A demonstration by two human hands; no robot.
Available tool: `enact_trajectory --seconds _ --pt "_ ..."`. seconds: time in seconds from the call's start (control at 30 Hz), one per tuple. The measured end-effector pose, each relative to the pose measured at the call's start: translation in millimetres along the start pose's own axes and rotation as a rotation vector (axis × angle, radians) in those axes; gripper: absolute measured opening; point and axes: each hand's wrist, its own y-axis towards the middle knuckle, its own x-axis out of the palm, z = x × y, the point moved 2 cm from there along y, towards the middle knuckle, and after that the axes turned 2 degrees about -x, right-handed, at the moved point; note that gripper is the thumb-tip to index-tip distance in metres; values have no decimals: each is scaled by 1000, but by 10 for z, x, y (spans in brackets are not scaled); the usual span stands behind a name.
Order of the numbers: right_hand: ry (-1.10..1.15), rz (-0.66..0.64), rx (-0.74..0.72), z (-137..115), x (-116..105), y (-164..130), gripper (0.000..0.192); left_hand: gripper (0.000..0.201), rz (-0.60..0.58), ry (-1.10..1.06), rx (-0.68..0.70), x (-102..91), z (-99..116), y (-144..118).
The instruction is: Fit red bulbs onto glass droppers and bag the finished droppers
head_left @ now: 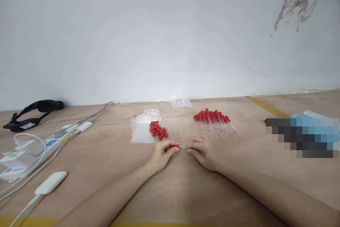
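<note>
A person's left hand pinches a red bulb while the right hand, thumb and fingers drawn together, holds a thin clear tube in line with it above a wooden table. Just beyond, loose red bulbs overlap a clear plastic bag, beside bare tubes and, right, red-capped tubes; a smaller bag lies near the wall.
</note>
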Motion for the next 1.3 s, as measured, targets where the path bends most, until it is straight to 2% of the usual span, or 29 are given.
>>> enact_trajectory --seconds 0.17,0.37,0.5,0.77,1.07,1.17,1.23,1.3 --pt "-100 -109 0 -13 -58 7 23 23 -52 220 42 -6 87 -37" --pt "-241 -78 -70 -10 -22 -20 24 21 -44 416 149 8 202 -74" --pt "-258 -97 -113 -34 2 -38 24 21 -79 504 226 20 258 -103" --pt "-199 -238 -70 -67 57 -32 29 17 -170 524 319 53 274 -143" --pt "-167 -293 -16 -139 30 58 31 22 -263 589 357 22 256 -64" --pt "-158 -291 2 -152 -21 78 30 22 -185 550 324 -26 213 -16" --pt "-144 -283 32 -102 -85 91 28 40 -62 490 263 -76 162 10" --pt "-109 -252 124 20 -178 127 28 55 25 434 173 -119 101 29"
